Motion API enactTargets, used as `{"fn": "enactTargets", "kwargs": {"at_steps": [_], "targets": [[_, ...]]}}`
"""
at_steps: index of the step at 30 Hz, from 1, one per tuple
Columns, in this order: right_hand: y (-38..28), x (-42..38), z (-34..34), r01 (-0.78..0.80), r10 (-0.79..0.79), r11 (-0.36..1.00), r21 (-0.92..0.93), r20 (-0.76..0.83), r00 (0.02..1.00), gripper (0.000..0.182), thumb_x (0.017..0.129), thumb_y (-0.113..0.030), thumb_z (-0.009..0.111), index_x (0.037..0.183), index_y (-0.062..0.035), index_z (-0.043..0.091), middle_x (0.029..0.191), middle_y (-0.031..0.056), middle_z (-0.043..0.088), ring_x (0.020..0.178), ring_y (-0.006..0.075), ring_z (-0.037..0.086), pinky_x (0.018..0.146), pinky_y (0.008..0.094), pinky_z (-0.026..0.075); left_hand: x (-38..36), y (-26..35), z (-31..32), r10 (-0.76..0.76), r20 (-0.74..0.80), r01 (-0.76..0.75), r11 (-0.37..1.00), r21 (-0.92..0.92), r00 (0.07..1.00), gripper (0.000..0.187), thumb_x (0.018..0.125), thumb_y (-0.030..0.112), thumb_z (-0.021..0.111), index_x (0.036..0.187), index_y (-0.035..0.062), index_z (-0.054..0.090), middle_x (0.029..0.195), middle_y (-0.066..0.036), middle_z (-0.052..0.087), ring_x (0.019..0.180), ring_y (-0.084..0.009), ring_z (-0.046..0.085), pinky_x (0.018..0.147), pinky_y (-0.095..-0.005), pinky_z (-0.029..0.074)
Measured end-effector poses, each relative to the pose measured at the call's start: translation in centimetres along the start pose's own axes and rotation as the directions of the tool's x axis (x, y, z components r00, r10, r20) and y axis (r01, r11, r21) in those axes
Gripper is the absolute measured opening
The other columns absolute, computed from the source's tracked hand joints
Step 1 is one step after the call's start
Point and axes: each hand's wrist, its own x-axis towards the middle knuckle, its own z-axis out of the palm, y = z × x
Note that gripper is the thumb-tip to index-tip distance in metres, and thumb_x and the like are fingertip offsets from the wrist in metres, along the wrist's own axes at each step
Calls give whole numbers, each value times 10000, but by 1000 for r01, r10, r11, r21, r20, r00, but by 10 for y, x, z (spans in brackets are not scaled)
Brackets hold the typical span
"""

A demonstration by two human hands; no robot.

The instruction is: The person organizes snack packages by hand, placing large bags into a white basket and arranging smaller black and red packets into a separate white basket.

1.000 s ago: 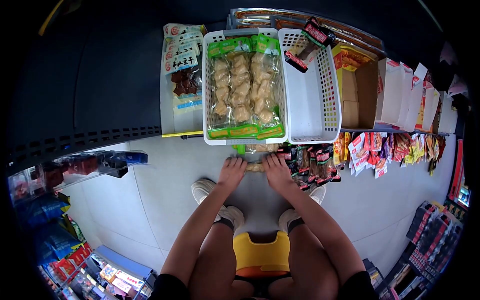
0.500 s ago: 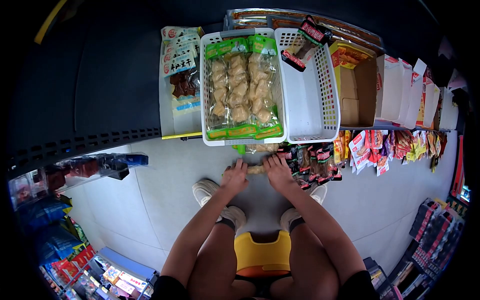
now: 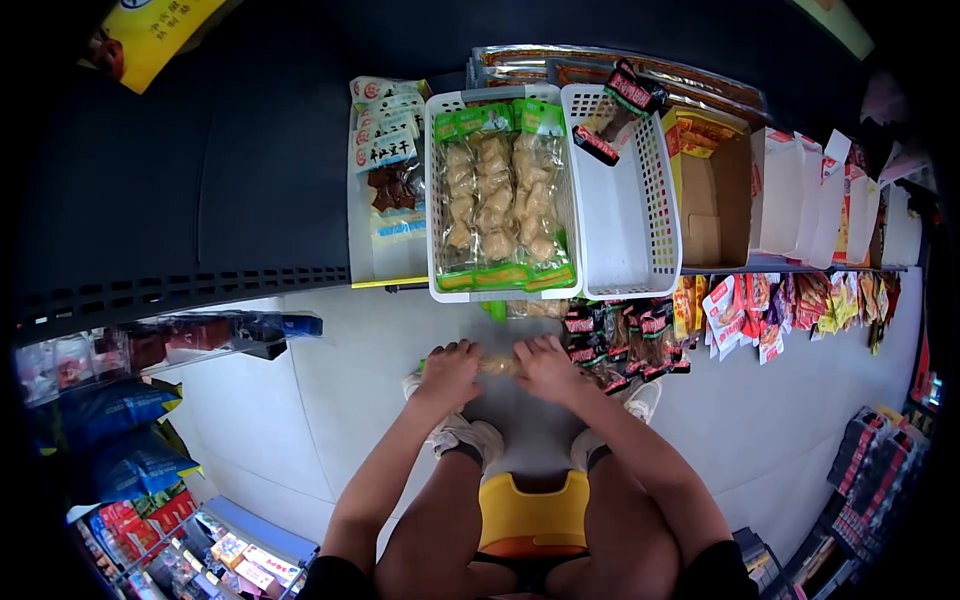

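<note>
Item: long clear crinkly snack packet (image 3: 500, 365), lumpy beige pieces inside. Your left hand (image 3: 450, 372) and right hand (image 3: 546, 366) clasp its ends, fingers curled over. White perforated plastic basket (image 3: 436, 200) beyond your fingertips.

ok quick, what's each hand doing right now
Left hand: closed on one end of a snack packet.
Right hand: closed on the other end of it.

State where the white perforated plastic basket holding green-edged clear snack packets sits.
In the head view, the white perforated basket of green-edged packets sits on the shelf at top centre, between a tray of brown-snack packets and a near-empty white basket.
</note>
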Motion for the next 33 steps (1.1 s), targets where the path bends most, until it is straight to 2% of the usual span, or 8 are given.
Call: {"fn": "enactTargets", "kwargs": {"at_steps": [4, 14, 20, 22, 24, 26, 30, 33], "targets": [[-21, -7, -35, -192, 102, 874, 447, 218, 971, 347, 645, -187, 622, 906, -28, 457, 771, 144, 573, 750, 334, 555, 702, 393, 423, -19, 6, -24, 90, -12, -89, 993, 81, 996, 280, 536, 79, 588, 793, 38, 486, 785, -85, 504, 801, -235, 525, 705, -344, 409], [-26, -23, -106, -119, -9, 870, 478, 258, 966, 285, 642, -208, 633, 824, -26, 512, 752, 143, 580, 732, 312, 564, 647, 382, 440, -39, 42, -98, 84, -72, -79, 994, 73, 994, 362, 568, 128, 642, 904, 63, 522, 803, -74, 515, 833, -231, 516, 723, -344, 407], [-30, -27, -142, -158, 33, 683, 714, 186, 982, 305, 705, -200, 637, 879, -2, 486, 693, 128, 548, 650, 193, 563, 569, 312, 420, -35, 43, -155, -61, -390, -137, 876, -461, 919, 390, 683, 91, 646, 1040, 32, 499, 936, -79, 558, 895, -187, 529, 804, -308, 401], [-30, -28, -147, -150, 97, 686, 712, 115, 989, 288, 724, -174, 642, 872, 10, 476, 705, 97, 547, 697, 117, 549, 560, 286, 418, -30, 48, -158, -170, -700, -254, 851, -459, 694, 390, 707, 33, 624, 1070, 26, 482, 987, -79, 551, 942, -160, 505, 843, -285, 376], [-31, -31, -152, -156, 116, 670, 726, 105, 988, 280, 735, -151, 636, 902, 8, 476, 740, 77, 549, 727, 98, 536, 583, 272, 427, -24, 54, -151, -239, -705, -281, 796, -536, 668, 392, 743, 49, 593, 1110, 19, 459, 1005, -97, 531, 947, -170, 505, 818, -281, 392], [-29, -34, -148, -168, 136, 655, 736, 103, 985, 276, 747, -129, 630, 932, 6, 476, 775, 56, 550, 757, 80, 524, 605, 257, 436, -15, 57, -137, -392, -684, -446, 542, -712, 616, 417, 786, 44, 537, 1174, 13, 389, 1072, -105, 496, 993, -169, 479, 853, -286, 372], [-29, -39, -138, -91, 223, 425, 901, -7, 975, 334, 764, -43, 593, 1057, -7, 437, 868, 22, 545, 808, 81, 520, 704, 240, 446, -6, 69, -106, -401, -486, -390, 299, -871, 776, 417, 832, 71, 474, 1217, 14, 324, 1120, -111, 470, 1043, -173, 452, 883, -285, 349], [-29, -42, -141, -104, 265, 314, 944, 18, 964, 373, 768, -19, 579, 1100, -9, 410, 900, 21, 546, 825, 81, 522, 729, 242, 447, -1, 77, -92, -304, -417, -320, 319, -892, 857, 439, 828, 92, 499, 1221, 16, 316, 1095, -122, 494, 1045, -185, 465, 876, -287, 358]]}}
